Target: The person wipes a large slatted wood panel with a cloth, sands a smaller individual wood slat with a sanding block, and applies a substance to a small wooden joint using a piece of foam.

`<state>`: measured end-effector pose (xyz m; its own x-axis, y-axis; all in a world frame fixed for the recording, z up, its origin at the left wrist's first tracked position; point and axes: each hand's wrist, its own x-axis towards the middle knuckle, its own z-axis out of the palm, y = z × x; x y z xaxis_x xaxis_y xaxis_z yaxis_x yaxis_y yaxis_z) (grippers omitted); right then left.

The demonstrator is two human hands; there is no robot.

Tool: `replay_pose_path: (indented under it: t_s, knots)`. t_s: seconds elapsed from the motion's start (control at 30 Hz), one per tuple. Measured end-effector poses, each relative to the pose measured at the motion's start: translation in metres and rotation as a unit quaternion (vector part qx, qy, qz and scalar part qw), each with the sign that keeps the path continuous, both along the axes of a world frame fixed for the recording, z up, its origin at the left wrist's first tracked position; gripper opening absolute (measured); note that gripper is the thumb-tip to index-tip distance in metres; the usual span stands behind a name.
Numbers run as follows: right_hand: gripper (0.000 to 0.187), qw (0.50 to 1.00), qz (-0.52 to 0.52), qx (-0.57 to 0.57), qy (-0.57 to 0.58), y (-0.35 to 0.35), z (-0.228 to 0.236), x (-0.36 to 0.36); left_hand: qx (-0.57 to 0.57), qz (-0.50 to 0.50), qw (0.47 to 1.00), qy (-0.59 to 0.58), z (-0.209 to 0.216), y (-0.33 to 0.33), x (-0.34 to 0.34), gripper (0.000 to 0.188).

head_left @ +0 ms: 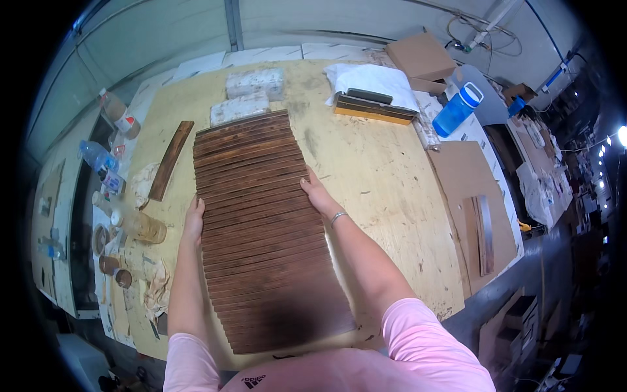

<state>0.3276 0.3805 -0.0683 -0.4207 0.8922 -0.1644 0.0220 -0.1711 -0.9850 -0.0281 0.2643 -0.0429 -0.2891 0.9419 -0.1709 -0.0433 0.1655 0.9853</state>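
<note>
A long row of dark brown wooden slats [261,225] lies packed side by side on the work table [385,209], running from near my body toward the back. My left hand [194,215] presses against the slats' left ends, its fingers partly hidden along the edge. Against the right ends rests my right hand [317,193], the thumb on top and the other fingers mostly out of sight. Both hands hold the row from opposite sides, about midway along it. One loose brown slat [172,160] lies apart to the left.
Bottles and jars, among them a jar of yellowish liquid [140,225], line the left edge beside a crumpled rag [155,287]. Wrapped white blocks [255,85] sit behind the slats. At right are a blue bottle [457,111], a cardboard box [421,55] and narrow strips [483,235] on cardboard.
</note>
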Motion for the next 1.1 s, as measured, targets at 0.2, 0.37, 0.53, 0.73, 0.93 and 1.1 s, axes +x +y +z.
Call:
replay_pose_path:
  t_s: [0.2,0.37,0.53,0.73,0.93,1.1]
  knots:
    - [0.076,0.872,-0.05,0.231,-0.429,-0.022,0.054,-0.019,0.01,0.001,0.94,0.34,-0.001,-0.019,-0.006,0.062]
    - [0.078,0.779,0.046,0.387,-0.491,-0.048,0.066,-0.02,-0.028,-0.116,0.766,0.632,0.047,-0.042,0.06,0.075]
    - [0.081,0.749,0.056,0.412,-0.515,-0.038,0.06,-0.033,-0.064,-0.125,0.732,0.666,0.041,-0.033,0.063,0.08]
    - [0.085,0.724,0.068,0.429,-0.535,-0.05,0.061,-0.032,-0.082,-0.148,0.734,0.658,0.047,-0.061,0.076,0.083]
    - [0.086,0.749,0.09,0.4,-0.521,-0.061,0.069,-0.034,-0.068,-0.142,0.738,0.657,0.051,-0.066,0.077,0.083]
    - [0.085,0.752,0.108,0.439,-0.479,-0.112,0.072,-0.017,-0.072,-0.173,0.734,0.653,0.054,-0.12,0.103,0.082]
